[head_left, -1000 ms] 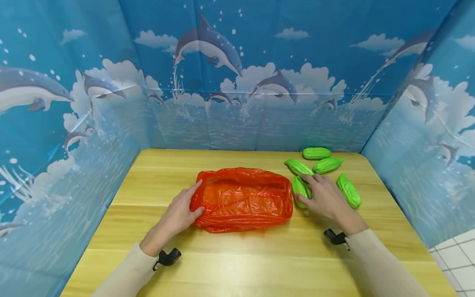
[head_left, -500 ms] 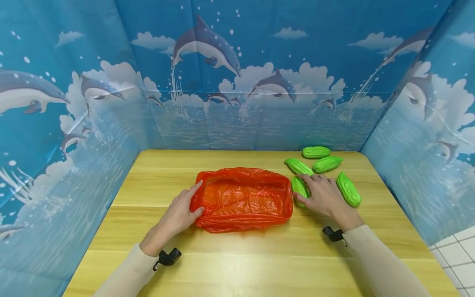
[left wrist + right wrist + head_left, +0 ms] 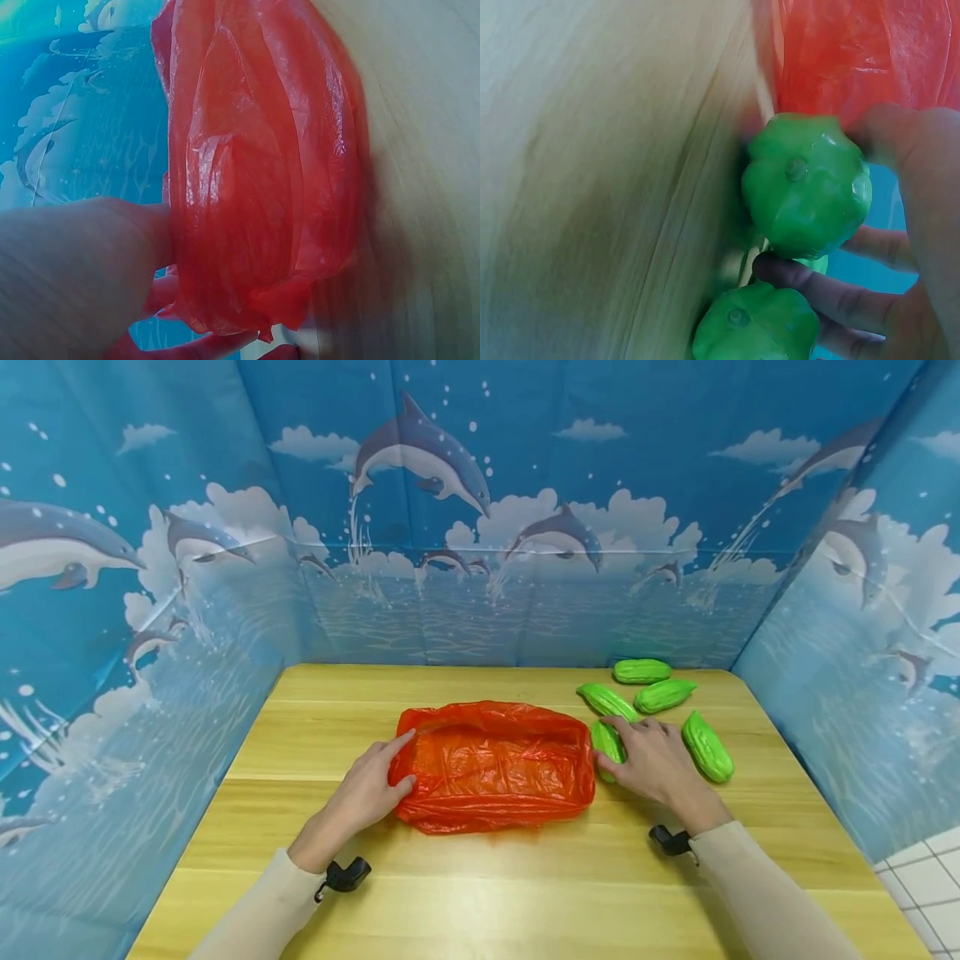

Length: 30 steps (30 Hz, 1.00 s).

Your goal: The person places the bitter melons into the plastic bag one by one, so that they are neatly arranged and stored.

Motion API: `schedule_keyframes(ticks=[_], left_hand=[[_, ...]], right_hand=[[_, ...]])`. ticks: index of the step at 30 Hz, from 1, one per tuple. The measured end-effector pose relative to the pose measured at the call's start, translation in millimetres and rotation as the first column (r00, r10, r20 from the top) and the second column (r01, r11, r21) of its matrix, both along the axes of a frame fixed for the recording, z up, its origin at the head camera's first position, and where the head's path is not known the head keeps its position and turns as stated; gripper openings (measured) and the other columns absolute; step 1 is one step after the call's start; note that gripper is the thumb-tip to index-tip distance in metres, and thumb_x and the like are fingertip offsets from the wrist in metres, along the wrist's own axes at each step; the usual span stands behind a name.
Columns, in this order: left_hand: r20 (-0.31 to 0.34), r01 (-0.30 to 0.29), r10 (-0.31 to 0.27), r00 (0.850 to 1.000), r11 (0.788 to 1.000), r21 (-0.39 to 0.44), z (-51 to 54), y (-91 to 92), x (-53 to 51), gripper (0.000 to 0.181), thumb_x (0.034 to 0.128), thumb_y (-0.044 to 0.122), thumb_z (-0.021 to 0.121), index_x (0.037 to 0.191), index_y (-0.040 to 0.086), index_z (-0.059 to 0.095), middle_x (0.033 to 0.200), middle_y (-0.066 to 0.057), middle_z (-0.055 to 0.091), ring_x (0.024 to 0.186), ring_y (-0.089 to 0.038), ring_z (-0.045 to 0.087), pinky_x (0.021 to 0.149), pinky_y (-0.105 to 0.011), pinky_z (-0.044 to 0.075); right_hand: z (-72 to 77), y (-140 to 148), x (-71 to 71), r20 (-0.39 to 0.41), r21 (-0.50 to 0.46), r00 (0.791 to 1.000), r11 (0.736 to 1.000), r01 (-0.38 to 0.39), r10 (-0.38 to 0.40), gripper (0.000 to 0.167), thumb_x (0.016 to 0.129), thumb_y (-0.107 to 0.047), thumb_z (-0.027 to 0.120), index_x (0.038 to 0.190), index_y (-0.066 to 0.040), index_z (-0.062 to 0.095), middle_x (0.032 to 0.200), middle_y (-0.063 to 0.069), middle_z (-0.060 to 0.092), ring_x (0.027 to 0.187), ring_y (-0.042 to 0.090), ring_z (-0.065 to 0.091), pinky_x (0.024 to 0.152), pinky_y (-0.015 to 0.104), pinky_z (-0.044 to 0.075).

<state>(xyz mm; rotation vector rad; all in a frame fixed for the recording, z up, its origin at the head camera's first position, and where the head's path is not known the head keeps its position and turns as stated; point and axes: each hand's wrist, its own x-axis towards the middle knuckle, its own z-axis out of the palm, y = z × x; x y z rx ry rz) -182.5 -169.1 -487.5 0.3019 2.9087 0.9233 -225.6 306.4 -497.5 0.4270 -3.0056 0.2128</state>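
Observation:
A red plastic bag (image 3: 495, 817) lies spread into a boxy, open-topped shape in the middle of the table. My left hand (image 3: 366, 787) holds its left end, with thumb and index finger over the rim; in the left wrist view the bag (image 3: 247, 187) hides part of the fingers. To the right of the bag, my right hand (image 3: 660, 762) grips a glossy green bitter melon (image 3: 606, 745). In the right wrist view the thumb is on one side of this bitter melon (image 3: 810, 187) and the fingers on the other. Another bitter melon (image 3: 757, 326) lies close beside those fingers.
Around the right hand lie more bitter melons: one just behind (image 3: 606, 700), two at the back (image 3: 641, 672) and one to the right (image 3: 707, 747). The wooden table (image 3: 480, 893) meets a dolphin-print curtain (image 3: 480, 610) at the back and sides.
Hardly anything differs. The right hand has shifted slightly left around the bitter melon, and the left hand stays at the bag's end. The view has moved a little.

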Motion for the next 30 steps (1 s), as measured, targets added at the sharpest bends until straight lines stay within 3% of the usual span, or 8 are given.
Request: schedule_keyframes(ticks=[12,17,22,25,30], left_hand=[[-0.002,0.011,-0.011,1.0,1.0,-0.009,-0.7,-3.1,-2.7,0.079,0.1075,0.019,0.081,0.18,0.016,0.048,0.156,-0.026,0.068,0.136,-0.047,0.068,0.12,-0.069,0.057],[0.009,0.011,-0.011,1.0,1.0,-0.012,0.9,-3.9,-1.3,0.08,0.1075,0.019,0.081,0.18,0.017,0.047,0.153,-0.026,0.069,0.133,-0.047,0.069,0.118,-0.069,0.058],[-0.008,0.025,-0.025,1.0,1.0,-0.009,2.1,-4.4,-1.8,0.08,0.1074,0.018,0.08,0.18,0.014,0.046,0.157,-0.029,0.067,0.139,-0.051,0.067,0.12,-0.071,0.057],[-0.011,0.029,-0.029,1.0,1.0,-0.007,1.9,-4.8,-2.3,0.08,0.1073,0.017,0.08,0.18,0.014,0.046,0.157,-0.03,0.067,0.139,-0.051,0.067,0.12,-0.07,0.057],[-0.002,0.023,-0.023,1.0,1.0,-0.005,0.3,-5.4,-1.0,0.08,0.1073,0.017,0.081,0.18,0.014,0.047,0.155,-0.03,0.068,0.138,-0.049,0.068,0.12,-0.069,0.058]], right_hand=[[4.1,-4.2,0.4,-0.028,-0.039,1.0,0.999,0.005,-0.006,0.062,0.11,-0.046,0.074,0.161,-0.011,0.064,0.132,0.029,0.082,0.131,0.06,0.069,0.11,0.082,0.049],[6.3,-5.5,0.8,-0.05,-0.069,0.999,0.998,0.015,-0.018,0.059,0.109,-0.045,0.075,0.158,-0.012,0.066,0.11,0.022,0.084,0.124,0.058,0.072,0.107,0.081,0.05],[12.6,-4.4,4.1,-0.075,-0.125,0.996,0.991,0.044,-0.053,0.06,0.108,-0.046,0.076,0.157,-0.012,0.068,0.089,0.007,0.074,0.102,0.045,0.074,0.099,0.074,0.052],[18.7,-4.4,7.5,-0.08,-0.17,0.994,0.984,0.058,-0.073,0.061,0.108,-0.043,0.077,0.159,-0.011,0.067,0.094,0.008,0.077,0.096,0.041,0.073,0.098,0.072,0.052],[31.8,-6.3,15.8,-0.084,-0.237,0.991,0.968,0.085,-0.107,0.062,0.109,-0.041,0.077,0.16,-0.009,0.066,0.106,0.017,0.083,0.104,0.047,0.075,0.096,0.074,0.051]])
